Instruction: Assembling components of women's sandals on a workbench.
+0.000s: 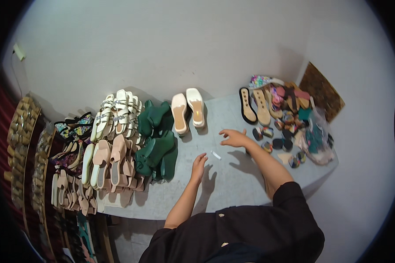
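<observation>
Over the middle of the table, my left hand (199, 166) is raised with its fingers stretched out and nothing in it. My right hand (233, 137) hovers farther forward, fingers spread and also without anything in them. A small white stick-like piece (215, 154) lies on the tabletop (193, 193) between the two hands. Beyond them, against the wall, stands a pair of white heeled shoes, the left one (180, 113) and the right one (195, 107), each with a tan patch. Green shoe lasts (157, 154) are grouped to the left of my left hand.
White strappy sandals (118, 115) and pink slides (102, 163) fill the table's left side. At the right lie insoles (262, 107), several small colourful heel pieces (282, 144) and a clear plastic bag (317, 138). Racks of lasts (23, 127) stand at far left; a brown board (322, 92) leans in the corner.
</observation>
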The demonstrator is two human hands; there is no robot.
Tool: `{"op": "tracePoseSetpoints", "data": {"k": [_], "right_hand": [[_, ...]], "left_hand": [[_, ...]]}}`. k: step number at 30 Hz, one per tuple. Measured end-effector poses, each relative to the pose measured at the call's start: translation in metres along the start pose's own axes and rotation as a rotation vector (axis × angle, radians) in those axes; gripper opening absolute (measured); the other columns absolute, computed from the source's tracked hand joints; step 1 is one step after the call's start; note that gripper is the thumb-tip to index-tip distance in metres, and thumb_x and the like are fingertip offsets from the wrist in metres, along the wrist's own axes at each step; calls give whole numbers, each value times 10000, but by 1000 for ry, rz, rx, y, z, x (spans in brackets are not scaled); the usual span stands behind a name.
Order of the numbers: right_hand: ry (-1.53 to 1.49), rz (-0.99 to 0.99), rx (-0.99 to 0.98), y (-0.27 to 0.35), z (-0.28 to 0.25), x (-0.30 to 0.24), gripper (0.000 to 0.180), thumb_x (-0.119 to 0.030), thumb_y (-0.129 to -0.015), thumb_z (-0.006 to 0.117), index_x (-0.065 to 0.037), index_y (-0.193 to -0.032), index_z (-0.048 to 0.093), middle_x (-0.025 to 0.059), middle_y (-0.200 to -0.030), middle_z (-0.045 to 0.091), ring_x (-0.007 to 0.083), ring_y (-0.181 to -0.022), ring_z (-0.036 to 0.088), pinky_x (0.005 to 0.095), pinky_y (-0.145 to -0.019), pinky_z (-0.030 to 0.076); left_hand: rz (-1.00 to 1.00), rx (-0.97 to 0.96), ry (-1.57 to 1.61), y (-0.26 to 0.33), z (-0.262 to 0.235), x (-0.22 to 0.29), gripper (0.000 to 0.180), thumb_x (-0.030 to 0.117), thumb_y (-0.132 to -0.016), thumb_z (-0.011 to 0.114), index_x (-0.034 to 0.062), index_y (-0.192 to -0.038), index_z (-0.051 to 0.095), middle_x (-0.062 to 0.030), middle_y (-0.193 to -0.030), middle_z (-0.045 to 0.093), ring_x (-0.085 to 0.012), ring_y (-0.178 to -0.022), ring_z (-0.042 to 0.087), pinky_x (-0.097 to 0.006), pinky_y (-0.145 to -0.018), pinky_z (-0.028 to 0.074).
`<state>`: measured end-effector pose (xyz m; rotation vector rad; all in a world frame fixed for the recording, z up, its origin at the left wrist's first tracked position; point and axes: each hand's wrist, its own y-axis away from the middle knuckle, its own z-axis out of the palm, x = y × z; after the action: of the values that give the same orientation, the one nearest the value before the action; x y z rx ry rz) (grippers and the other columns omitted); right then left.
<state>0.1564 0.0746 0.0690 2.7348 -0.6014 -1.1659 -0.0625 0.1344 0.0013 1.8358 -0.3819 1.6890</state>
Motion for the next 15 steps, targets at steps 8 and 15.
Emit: {"op": "tracePoseSetpoints", "data": {"k": [8, 15], "right_hand": [[-6, 131, 289, 153, -53, 42, 602, -426, -715, 671, -171, -1235, 509, 94, -1177, 588, 271, -1135, 515, 643, -991, -50], [-322, 114, 557, 229, -3, 135, 556, -353, -711, 693, -171, -1209, 524, 77, -1094, 608, 248, -1093, 541, 628, -1006, 50]], "left_hand": [[204, -71, -168, 54, 32, -3, 318, 194, -835, 567, 31, -1107, 587, -136, -1184, 527, -242, -1167, 446, -333, -995, 323], [123, -226, -145, 79, 67, -56, 304, 173, -860, 543, 23, -1123, 575, -114, -1140, 562, -203, -1115, 479, -313, -969, 341]]}}
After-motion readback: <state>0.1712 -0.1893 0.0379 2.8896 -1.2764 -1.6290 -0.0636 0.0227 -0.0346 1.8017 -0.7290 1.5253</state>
